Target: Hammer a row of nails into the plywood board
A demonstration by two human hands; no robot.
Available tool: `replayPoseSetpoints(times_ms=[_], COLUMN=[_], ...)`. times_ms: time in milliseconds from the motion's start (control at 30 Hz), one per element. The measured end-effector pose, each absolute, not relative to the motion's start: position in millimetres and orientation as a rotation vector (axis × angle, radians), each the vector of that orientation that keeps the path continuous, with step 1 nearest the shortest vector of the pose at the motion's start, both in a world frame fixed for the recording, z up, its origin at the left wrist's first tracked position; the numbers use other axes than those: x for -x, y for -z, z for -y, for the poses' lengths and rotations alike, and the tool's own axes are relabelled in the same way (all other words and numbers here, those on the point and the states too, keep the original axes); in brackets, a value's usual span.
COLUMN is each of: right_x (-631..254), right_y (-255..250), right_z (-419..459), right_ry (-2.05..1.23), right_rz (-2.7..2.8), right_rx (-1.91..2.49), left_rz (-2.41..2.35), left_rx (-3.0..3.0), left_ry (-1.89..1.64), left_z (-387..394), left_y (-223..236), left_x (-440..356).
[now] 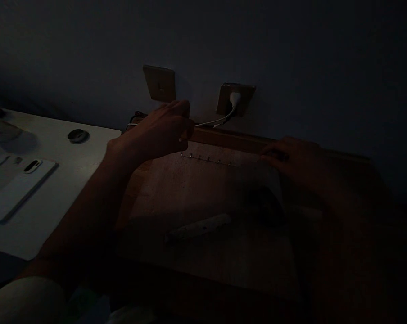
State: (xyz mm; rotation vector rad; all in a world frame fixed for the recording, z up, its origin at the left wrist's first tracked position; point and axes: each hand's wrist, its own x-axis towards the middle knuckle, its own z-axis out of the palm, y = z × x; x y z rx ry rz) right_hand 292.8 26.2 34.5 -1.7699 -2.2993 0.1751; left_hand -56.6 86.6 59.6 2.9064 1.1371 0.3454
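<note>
The light is very dim. My left hand (pixel 169 128) is raised over the far left corner of a pale board (pixel 176 189), fingers pinched together; whatever is in them does not show. Just below it, a row of small shiny metal pins (pixel 208 159) runs along the board's far edge, with what looks like a thin line between them. My right hand (pixel 291 155) is by the board's far right corner, fingers curled closed, and their contents are lost in shadow. Across the board lies a long, light-coloured, narrow object (pixel 200 226); a dark object (pixel 267 204) sits right of it.
A white table (pixel 75 180) on the left holds a phone (pixel 19 191) and a small round dark object (pixel 78 136). On the wall behind are a wall plate (pixel 159 83) and a socket (pixel 246 96) with a white plug (pixel 235 99) and cable (pixel 210 122).
</note>
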Motion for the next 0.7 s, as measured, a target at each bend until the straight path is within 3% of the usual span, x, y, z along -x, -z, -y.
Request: replayPoseSetpoints(times_ms=[367,700], right_x=[-287.2,-279.6], right_y=[-17.2,-16.4], right_z=[-38.4,-38.9], right_ry=[-0.336,-0.370], right_rz=[2.478,2.520], right_rx=[1.968,2.016], left_rz=[-1.212,-1.271], left_rx=[-2.815,-2.770], left_ry=[-0.011,0.137], left_z=[-104.8,-102.5], left_y=[-24.6,-26.2], left_x=[66.4,62.3])
